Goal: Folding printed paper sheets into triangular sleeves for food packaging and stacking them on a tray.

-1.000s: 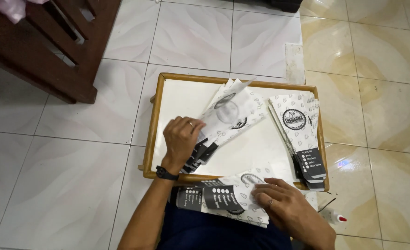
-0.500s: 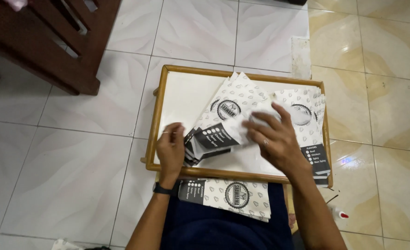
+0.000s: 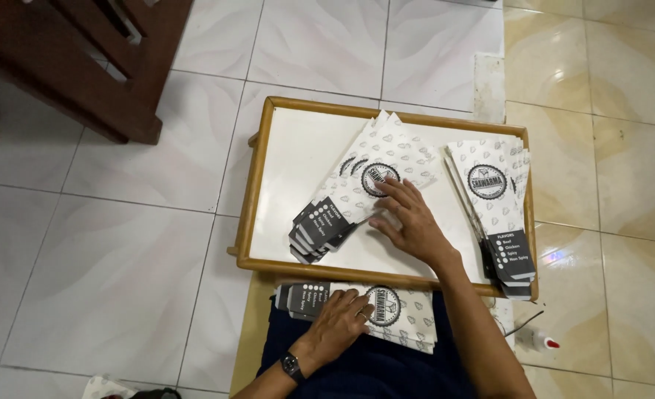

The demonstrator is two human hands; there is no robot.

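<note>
We log right hand (image 3: 409, 222) flat, fingers spread, pressing fanned paper sleeves (image 3: 357, 192) on wooden tray (image 3: 257, 185). Left hand (image 3: 338, 318) palm-down, open, on lap stack (image 3: 387, 314).

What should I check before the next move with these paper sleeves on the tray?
1. Right hand placement: ok, it rests flat on the fanned stack of printed paper sleeves on the tray.
2. Left hand placement: ok, it lies on the lap stack, below the tray's near rim.
3. Fanned stack alignment: not ok, the sleeves are splayed, with dark ends stepped apart.
4. Right-side stack: ok, untouched, lying along the tray's right edge.
5. Wooden tray seating: ok, it appears to sit level on the tiled floor.
6. Number of sleeves under each hand: cannot tell.
</note>
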